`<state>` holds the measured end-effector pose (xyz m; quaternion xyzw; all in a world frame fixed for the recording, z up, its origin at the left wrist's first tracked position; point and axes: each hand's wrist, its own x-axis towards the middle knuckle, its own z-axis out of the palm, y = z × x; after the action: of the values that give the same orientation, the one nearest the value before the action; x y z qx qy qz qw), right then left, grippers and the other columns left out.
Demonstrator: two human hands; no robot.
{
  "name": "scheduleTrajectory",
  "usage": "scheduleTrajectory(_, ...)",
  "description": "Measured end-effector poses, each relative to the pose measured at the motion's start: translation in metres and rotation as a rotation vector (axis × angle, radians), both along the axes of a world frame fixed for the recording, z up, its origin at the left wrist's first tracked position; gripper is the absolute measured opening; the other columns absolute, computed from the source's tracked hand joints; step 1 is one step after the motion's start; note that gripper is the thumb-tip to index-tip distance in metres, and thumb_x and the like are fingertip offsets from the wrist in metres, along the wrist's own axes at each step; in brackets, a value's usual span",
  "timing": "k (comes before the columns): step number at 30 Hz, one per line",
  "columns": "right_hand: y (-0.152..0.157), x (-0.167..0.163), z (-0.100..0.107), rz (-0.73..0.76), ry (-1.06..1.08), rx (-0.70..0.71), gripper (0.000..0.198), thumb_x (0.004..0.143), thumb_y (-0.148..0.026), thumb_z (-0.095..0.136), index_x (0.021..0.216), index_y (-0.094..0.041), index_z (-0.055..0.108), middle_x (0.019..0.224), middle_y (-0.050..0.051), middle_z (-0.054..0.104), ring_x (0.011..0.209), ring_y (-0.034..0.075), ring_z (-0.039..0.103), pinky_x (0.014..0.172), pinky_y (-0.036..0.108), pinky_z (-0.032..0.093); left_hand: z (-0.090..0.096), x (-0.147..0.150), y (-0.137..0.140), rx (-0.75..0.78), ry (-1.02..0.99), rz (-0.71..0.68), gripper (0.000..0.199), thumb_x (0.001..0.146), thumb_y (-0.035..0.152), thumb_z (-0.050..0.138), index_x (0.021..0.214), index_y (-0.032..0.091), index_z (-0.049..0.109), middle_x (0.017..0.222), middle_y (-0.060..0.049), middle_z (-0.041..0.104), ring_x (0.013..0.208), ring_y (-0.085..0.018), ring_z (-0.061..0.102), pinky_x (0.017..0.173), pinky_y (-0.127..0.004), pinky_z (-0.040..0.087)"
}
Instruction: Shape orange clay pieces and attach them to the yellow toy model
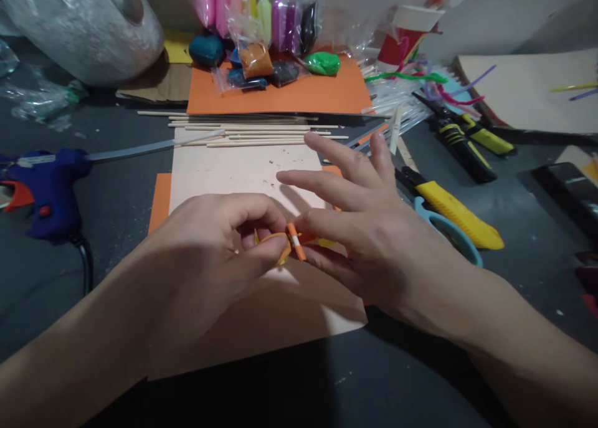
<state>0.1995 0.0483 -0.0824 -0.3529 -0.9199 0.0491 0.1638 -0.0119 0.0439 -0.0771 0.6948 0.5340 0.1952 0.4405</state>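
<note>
Over a pale paper sheet, both hands pinch one small orange-and-yellow craft piece. Its middle is a short orange stick-like part with a white band; thin wing-like bits stick out on both sides, partly covered by fingers. My left hand is closed, thumb and forefinger on the left side of the piece. My right hand grips the right side between forefinger and thumb, while its other fingers are spread out. Beyond the hands, several thin wooden sticks lie across the top of the sheet.
A blue glue gun with a long glue stick lies at the left. Yellow cutters, light-blue-handled scissors and pliers lie at the right. Bags of coloured clay are at the back, near an orange sheet.
</note>
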Motion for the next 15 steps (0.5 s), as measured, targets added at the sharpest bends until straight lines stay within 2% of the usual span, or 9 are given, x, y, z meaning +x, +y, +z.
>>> scheduleTrajectory(5, -0.0014, -0.0022, -0.0018, -0.017, 0.024, 0.018, 0.02, 0.1, -0.027, 0.057, 0.083, -0.022, 0.066, 0.133, 0.007, 0.071, 0.151, 0.042, 0.039, 0.12, 0.083, 0.01, 0.0007, 0.0022, 0.0, -0.035, -0.018, 0.027, 0.016, 0.087, 0.023, 0.068, 0.075, 0.031, 0.075, 0.062, 0.011, 0.066, 0.053, -0.007, 0.048, 0.046, -0.017, 0.031)
scheduleTrajectory(15, 0.0008, -0.0022, -0.0012, 0.0, 0.029, -0.006, 0.022, 0.1, -0.028, 0.055, 0.083, -0.022, 0.068, 0.132, 0.008, 0.072, 0.151, 0.042, 0.04, 0.119, 0.082, 0.011, 0.0014, 0.0026, -0.0016, -0.024, 0.058, 0.052, 0.018, 0.083, 0.022, 0.066, 0.069, 0.031, 0.073, 0.057, 0.012, 0.062, 0.051, -0.008, 0.045, 0.045, -0.019, 0.028)
